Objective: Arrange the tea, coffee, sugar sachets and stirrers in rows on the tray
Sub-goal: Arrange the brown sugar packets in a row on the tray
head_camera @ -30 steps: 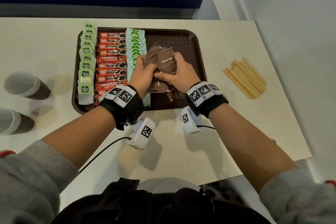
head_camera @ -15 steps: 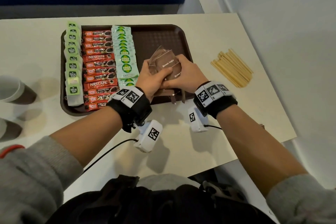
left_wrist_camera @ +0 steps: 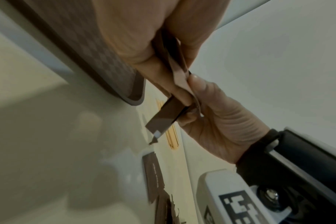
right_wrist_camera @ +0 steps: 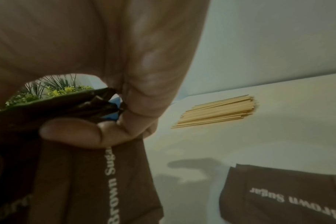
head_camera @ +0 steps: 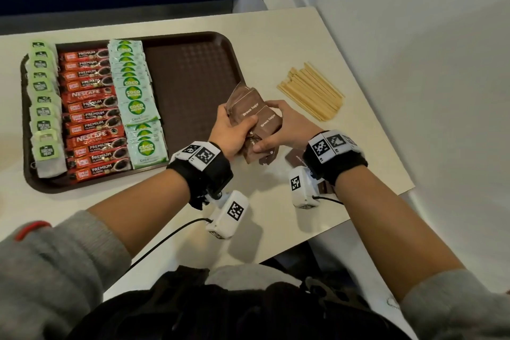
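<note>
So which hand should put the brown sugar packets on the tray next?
Probably the left hand. It grips the brown sugar sachets on the side nearest the tray's bare part. The right hand, also gripping them, sits nearer the stirrers and the sachet left on the table.

Grey sleeves [head_camera: 49,265] pushed up both forearms, red band at the left cuff, black wrist straps [head_camera: 205,174] topped with white black-patterned marker tiles, white camera boxes [head_camera: 229,214] below each wrist, thin black cables trailing back
</note>
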Available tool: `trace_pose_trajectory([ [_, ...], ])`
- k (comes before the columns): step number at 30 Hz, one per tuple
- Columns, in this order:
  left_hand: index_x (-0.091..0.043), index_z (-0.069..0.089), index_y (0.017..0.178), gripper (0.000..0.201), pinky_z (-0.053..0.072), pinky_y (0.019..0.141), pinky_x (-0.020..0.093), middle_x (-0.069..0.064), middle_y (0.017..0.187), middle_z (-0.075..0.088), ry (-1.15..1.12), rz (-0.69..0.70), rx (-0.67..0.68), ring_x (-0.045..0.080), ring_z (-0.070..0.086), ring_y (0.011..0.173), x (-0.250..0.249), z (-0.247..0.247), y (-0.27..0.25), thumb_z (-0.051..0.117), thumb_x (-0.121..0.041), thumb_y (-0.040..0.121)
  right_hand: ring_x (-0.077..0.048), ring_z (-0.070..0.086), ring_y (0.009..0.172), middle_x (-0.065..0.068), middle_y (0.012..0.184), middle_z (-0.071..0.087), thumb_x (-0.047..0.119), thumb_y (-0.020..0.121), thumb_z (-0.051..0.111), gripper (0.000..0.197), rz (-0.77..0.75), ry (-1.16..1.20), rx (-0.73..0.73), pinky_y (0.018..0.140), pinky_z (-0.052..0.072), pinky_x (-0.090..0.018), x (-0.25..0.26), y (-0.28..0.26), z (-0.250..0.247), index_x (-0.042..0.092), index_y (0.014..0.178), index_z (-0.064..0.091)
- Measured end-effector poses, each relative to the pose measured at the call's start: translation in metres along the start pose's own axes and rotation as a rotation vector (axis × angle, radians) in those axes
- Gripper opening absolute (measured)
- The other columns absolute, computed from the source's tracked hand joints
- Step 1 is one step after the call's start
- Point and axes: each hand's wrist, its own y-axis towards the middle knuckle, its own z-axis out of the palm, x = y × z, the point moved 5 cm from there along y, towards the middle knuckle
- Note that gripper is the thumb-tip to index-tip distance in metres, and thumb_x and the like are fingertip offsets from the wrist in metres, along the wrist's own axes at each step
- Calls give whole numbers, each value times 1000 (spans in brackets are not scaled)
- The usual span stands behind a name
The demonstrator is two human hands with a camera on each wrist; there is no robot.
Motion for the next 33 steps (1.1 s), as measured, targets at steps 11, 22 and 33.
trace_pose_trajectory([
  [11,-24,38,118,40,57,70,45,-2,101,63,31,-51,-23,20,66,89,-3,9,10,64,-14,89,-17,68,85,-4,92,70,-4,65,80,45,-10,144,140,71,54,-27,-12,6,-12,12,103,62],
  [22,-29,38,118,41,57,76,52,0,110,63,91,-24,-93,25,65,101,-7,0,19,65,-18,89,-8,61,59,3,65,65,13,66,83,36,93,-4,208,65,48,-19,-28,13,-29,19,96,64],
  [33,-22,37,119,40,58,76,48,-1,105,62,63,13,-153,23,65,99,-12,-6,24,63,-15,89,-2,66,81,8,86,70,10,73,77,45,-33,102,243,70,49,-14,2,18,-24,19,113,58],
])
